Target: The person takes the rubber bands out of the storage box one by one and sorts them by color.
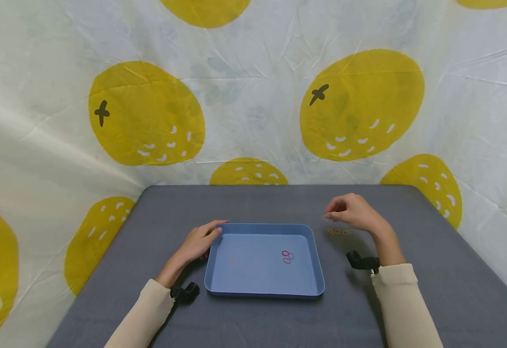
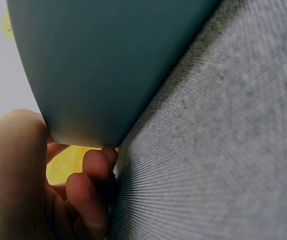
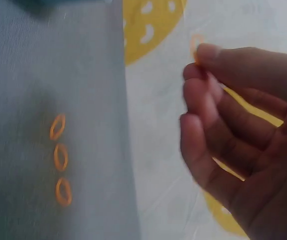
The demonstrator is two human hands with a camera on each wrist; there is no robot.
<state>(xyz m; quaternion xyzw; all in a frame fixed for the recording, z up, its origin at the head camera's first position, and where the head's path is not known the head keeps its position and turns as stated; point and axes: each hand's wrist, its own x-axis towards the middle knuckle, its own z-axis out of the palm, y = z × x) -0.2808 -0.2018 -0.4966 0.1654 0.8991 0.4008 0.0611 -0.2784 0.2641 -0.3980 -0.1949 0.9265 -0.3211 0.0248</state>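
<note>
At the far left corner of a shallow blue tray (image 1: 257, 285), my left hand (image 1: 197, 241) grips the rim. The left wrist view shows its thumb against the tray wall (image 2: 108, 65) and curled fingers (image 2: 96, 165) by the tray's underside. My right hand (image 1: 352, 211) is raised over the table beyond the tray's right side. Its thumb and fingertips pinch a small orange rubber band (image 3: 196, 42). Below it, three orange rubber bands (image 3: 61, 157) lie in a row on the table. Three red and pink rubber bands (image 1: 285, 253) lie together inside the tray, right of its middle.
A grey cloth-covered table (image 1: 270, 324) extends around the tray. Behind it hangs a white curtain (image 1: 253, 96) with large yellow fruit prints. A faint orange mark (image 1: 232, 262) shows on the tray's left part. Black wrist mounts (image 1: 362, 261) sit at both cuffs.
</note>
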